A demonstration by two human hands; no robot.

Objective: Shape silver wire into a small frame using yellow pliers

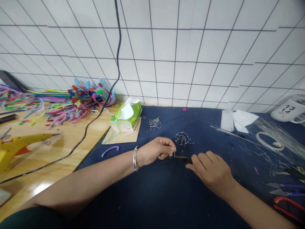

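My left hand [160, 149], a silver bracelet at its wrist, pinches a short piece of thin wire [174, 154] between thumb and fingers. In my right hand [212, 170] is a pair of thin-nosed pliers [184, 158], the fingers wrapped round the handles. The pliers' tip points left and meets the wire just beside my left fingertips; whether the jaws have closed on it is too small to tell. Just beyond the hands, a loose ring of bent wire [182, 139] lies on the dark blue cloth [152, 197]. Farther back is a small tangle of wire [154, 123].
Left, a yellow glue gun [21, 146], colourful pipe cleaners [59, 111] and a green tissue pack [128, 114] lie on the wooden tabletop; a black cable [95, 119] crosses there. Straight wires [274, 133], purple-handled snips [286, 189], red-handled tool [288, 206] and white mug [289, 109] are right.
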